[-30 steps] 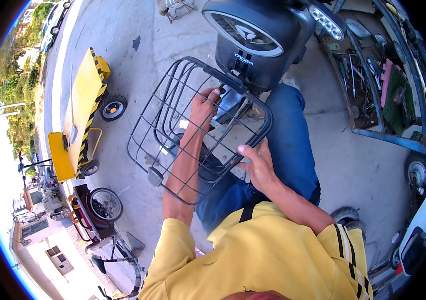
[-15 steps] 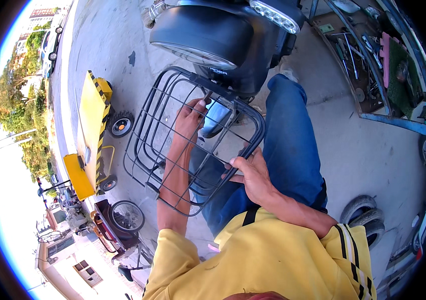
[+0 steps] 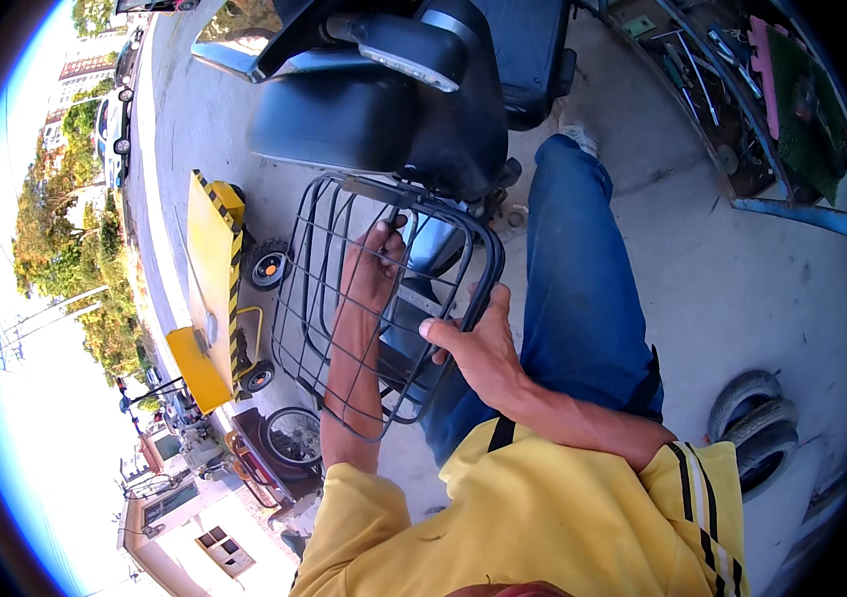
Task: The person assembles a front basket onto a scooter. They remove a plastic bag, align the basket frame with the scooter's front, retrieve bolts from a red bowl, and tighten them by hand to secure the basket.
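Note:
A black wire basket hangs at the front of a dark scooter. My left hand reaches inside the basket, with my forearm lying across its wire wall, and its fingers curl on something at the back of the basket near the scooter body. What it touches is hidden. My right hand is shut on the basket's thick right rim, thumb over the top. My leg in blue jeans stands just right of the basket.
A yellow ramp with black stripes and small wheels lies left on the concrete. A loose wheel sits below the basket. Stacked tyres lie at the right. A rack with tools stands at the upper right.
The view has dropped closer to the scooter's front, so the basket looks larger. Both hands keep their places, the left inside the basket and the right on the rim.

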`<action>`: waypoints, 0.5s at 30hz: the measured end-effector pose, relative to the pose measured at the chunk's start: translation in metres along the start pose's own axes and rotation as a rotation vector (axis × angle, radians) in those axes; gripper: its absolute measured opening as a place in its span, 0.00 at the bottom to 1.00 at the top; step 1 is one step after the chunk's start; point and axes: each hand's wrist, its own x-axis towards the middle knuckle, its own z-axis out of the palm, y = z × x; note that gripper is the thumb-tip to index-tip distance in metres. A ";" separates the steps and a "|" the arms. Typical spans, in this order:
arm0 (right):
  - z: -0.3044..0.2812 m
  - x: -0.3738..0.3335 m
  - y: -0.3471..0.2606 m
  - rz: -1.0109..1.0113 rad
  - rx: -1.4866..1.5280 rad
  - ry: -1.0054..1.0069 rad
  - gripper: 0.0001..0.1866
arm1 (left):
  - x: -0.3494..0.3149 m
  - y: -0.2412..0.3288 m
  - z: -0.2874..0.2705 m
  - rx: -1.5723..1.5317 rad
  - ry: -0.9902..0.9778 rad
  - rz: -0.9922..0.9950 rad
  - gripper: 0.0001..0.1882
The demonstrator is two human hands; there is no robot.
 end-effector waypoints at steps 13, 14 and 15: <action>-0.003 -0.006 0.004 0.072 0.054 -0.125 0.43 | -0.007 0.017 -0.003 0.134 -0.007 -0.006 0.15; -0.004 -0.003 0.006 0.040 0.060 -0.112 0.43 | -0.007 0.018 0.000 0.127 -0.008 0.001 0.15; -0.003 -0.001 0.016 0.016 0.068 -0.096 0.43 | -0.008 0.017 0.004 0.120 -0.004 -0.001 0.15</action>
